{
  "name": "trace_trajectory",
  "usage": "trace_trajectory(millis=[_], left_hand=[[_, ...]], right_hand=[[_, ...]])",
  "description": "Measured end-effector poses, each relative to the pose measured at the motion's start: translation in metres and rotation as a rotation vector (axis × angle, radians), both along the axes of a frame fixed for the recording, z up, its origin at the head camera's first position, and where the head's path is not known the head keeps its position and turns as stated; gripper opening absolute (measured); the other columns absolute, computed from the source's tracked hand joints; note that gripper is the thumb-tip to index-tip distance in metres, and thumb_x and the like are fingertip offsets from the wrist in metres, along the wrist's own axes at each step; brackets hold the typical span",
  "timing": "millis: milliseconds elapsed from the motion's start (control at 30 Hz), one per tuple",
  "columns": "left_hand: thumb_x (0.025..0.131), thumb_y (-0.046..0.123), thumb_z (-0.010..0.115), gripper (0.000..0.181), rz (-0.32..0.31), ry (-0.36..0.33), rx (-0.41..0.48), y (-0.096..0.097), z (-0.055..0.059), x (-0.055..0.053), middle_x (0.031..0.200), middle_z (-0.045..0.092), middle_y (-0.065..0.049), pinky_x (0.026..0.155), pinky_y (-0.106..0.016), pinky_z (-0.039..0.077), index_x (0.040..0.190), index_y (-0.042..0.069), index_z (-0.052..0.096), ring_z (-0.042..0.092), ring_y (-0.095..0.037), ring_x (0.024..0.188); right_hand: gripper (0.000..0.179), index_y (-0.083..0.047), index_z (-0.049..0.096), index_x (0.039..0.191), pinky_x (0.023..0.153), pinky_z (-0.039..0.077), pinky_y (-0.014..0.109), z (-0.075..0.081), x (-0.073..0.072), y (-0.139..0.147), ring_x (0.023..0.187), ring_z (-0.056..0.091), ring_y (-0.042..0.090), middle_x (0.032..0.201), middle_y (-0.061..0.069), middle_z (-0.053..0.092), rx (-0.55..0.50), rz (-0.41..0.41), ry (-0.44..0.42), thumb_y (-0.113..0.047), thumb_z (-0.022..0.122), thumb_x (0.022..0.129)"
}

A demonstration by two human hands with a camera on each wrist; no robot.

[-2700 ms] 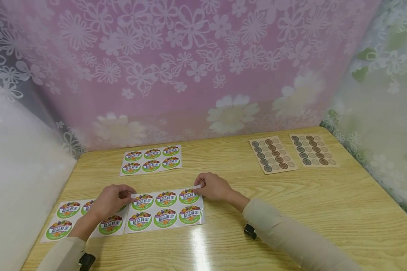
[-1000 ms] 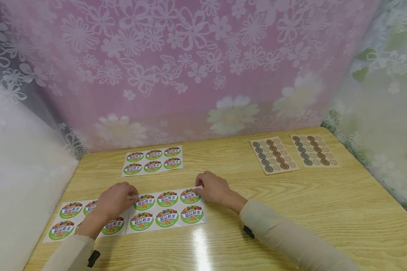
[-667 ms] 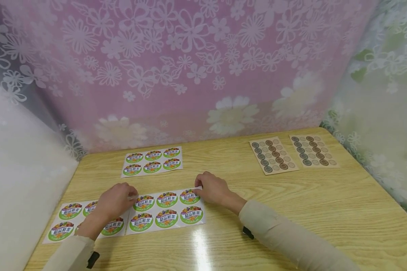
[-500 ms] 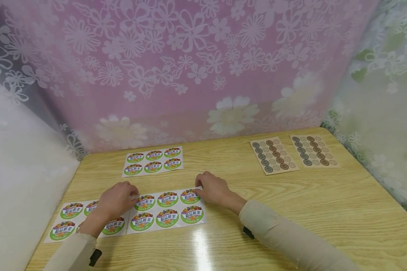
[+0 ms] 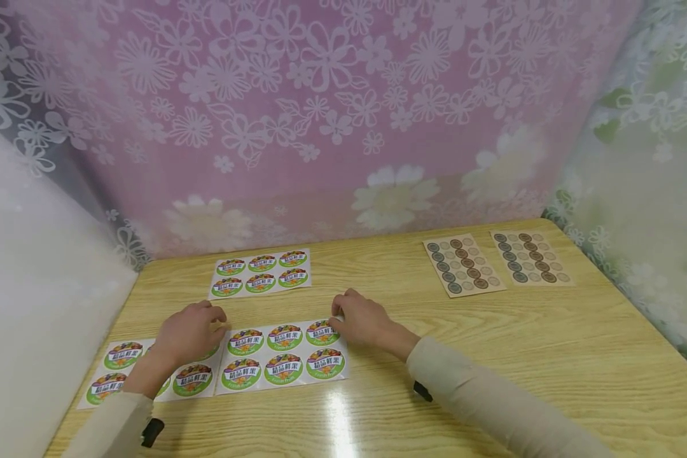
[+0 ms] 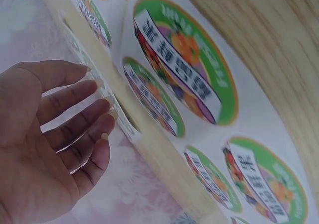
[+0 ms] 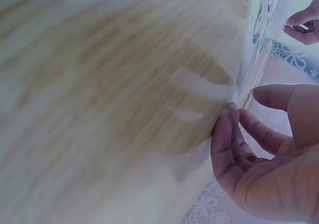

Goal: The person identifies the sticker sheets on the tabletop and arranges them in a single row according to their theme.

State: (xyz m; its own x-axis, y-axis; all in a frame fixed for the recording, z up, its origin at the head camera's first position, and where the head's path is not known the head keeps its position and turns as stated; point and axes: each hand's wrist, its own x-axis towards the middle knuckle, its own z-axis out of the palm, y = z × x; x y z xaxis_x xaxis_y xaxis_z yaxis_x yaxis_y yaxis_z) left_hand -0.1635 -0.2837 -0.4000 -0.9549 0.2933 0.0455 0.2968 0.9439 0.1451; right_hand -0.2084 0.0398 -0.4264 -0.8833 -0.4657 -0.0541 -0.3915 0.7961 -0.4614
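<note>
In the head view, a white sheet of round fruit stickers point(image 5: 284, 352) lies flat on the table, side by side with a matching sticker sheet point(image 5: 164, 388) to its left. My left hand point(image 5: 190, 335) is over the seam between them and partly covers the left sheet. The left wrist view shows the hand point(image 6: 57, 129) with fingers loosely bent, apart from the thumb, holding nothing. At the right sheet's far right corner is my right hand point(image 5: 366, 321). In the right wrist view that hand's point(image 7: 274, 149) fingertips are low at the table and its thumb stands apart.
A third fruit sticker sheet point(image 5: 260, 273) lies farther back on the wooden table point(image 5: 492, 375). Two brown sheets of small round stickers, one left point(image 5: 464, 265) and one right point(image 5: 531, 257), lie at the back right. Flowered cloth point(image 5: 343, 127) hangs behind the table.
Both hands have let go of the right sheet's far corners, which they pinched before. The left hand has shifted slightly left. The right sheet's far edge now lies flat.
</note>
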Motion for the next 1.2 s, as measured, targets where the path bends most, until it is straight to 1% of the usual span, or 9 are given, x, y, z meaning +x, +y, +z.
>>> trace_trajectory(millis=[100,200,333,467,600,767,967,1067,1200], left_hand=[[0.088,0.017,0.068,0.019,0.029,-0.033,0.068,-0.011,0.000,-0.002,0.096,0.061,-0.008,0.059,-0.040,0.050,0.103,0.006,0.069,0.061,-0.023,0.076],[0.091,0.016,0.064,0.026,0.045,-0.083,0.191,-0.021,0.003,-0.005,0.105,0.061,-0.013,0.063,-0.041,0.051,0.113,0.002,0.065,0.061,-0.026,0.083],[0.094,0.017,0.062,0.036,0.047,-0.101,0.322,-0.029,0.015,-0.009,0.113,0.059,-0.020,0.071,-0.046,0.052,0.124,-0.002,0.057,0.061,-0.034,0.093],[0.097,0.022,0.058,0.046,0.055,-0.085,0.380,-0.032,0.027,-0.011,0.122,0.054,-0.025,0.081,-0.052,0.048,0.134,-0.003,0.048,0.057,-0.041,0.105],[0.099,0.028,0.055,0.055,0.076,-0.089,0.410,-0.034,0.030,-0.014,0.134,0.045,-0.028,0.090,-0.056,0.043,0.141,-0.005,0.039,0.048,-0.045,0.116],[0.098,0.039,0.052,0.064,0.087,-0.034,0.298,-0.036,0.026,-0.023,0.140,0.037,-0.029,0.093,-0.063,0.035,0.144,-0.002,0.036,0.038,-0.049,0.123],[0.096,0.044,0.054,0.066,0.076,0.072,0.101,-0.038,0.021,-0.033,0.141,0.036,-0.030,0.096,-0.068,0.026,0.143,0.000,0.040,0.033,-0.052,0.126],[0.096,0.049,0.051,0.071,0.098,0.057,0.038,-0.037,0.018,-0.038,0.145,0.029,-0.030,0.098,-0.070,0.021,0.146,0.002,0.035,0.027,-0.053,0.129],[0.096,0.055,0.045,0.076,0.139,0.019,-0.015,-0.035,0.015,-0.046,0.148,0.021,-0.031,0.101,-0.068,0.014,0.150,0.004,0.028,0.019,-0.051,0.133]], right_hand=[[0.017,-0.016,0.064,0.096,0.054,0.042,0.029,0.003,-0.002,0.000,0.067,0.049,0.013,0.091,-0.002,0.052,0.031,0.005,0.012,-0.032,0.063,0.091],[0.017,-0.018,0.065,0.099,0.059,0.044,0.032,0.008,-0.006,0.001,0.073,0.053,0.013,0.095,-0.003,0.055,0.030,0.000,0.020,-0.032,0.061,0.092],[0.020,-0.019,0.066,0.106,0.066,0.048,0.036,0.016,-0.012,0.002,0.082,0.058,0.012,0.106,-0.004,0.062,-0.030,0.008,0.027,-0.033,0.057,0.095],[0.025,-0.020,0.065,0.113,0.065,0.049,0.032,0.023,-0.022,0.003,0.085,0.061,0.011,0.113,-0.003,0.063,-0.077,0.022,0.036,-0.036,0.054,0.096],[0.033,-0.019,0.063,0.119,0.072,0.051,0.037,0.031,-0.033,0.003,0.101,0.060,0.017,0.123,-0.002,0.061,-0.070,0.029,0.045,-0.041,0.054,0.096],[0.045,-0.019,0.058,0.130,0.088,0.047,0.047,0.036,-0.045,0.002,0.121,0.051,0.025,0.139,0.002,0.050,-0.006,0.047,0.100,-0.046,0.052,0.096],[0.057,-0.022,0.045,0.144,0.111,0.018,0.052,0.032,-0.055,0.002,0.140,0.022,0.032,0.151,0.008,0.032,0.120,0.077,0.162,-0.055,0.044,0.096],[0.063,-0.027,0.037,0.148,0.111,0.008,0.056,0.029,-0.060,0.001,0.143,0.012,0.032,0.155,0.007,0.024,0.175,0.071,0.142,-0.061,0.038,0.095],[0.068,-0.032,0.028,0.151,0.109,0.005,0.061,0.027,-0.068,-0.002,0.143,0.009,0.033,0.157,0.006,0.017,0.235,0.050,0.125,-0.067,0.032,0.093]])
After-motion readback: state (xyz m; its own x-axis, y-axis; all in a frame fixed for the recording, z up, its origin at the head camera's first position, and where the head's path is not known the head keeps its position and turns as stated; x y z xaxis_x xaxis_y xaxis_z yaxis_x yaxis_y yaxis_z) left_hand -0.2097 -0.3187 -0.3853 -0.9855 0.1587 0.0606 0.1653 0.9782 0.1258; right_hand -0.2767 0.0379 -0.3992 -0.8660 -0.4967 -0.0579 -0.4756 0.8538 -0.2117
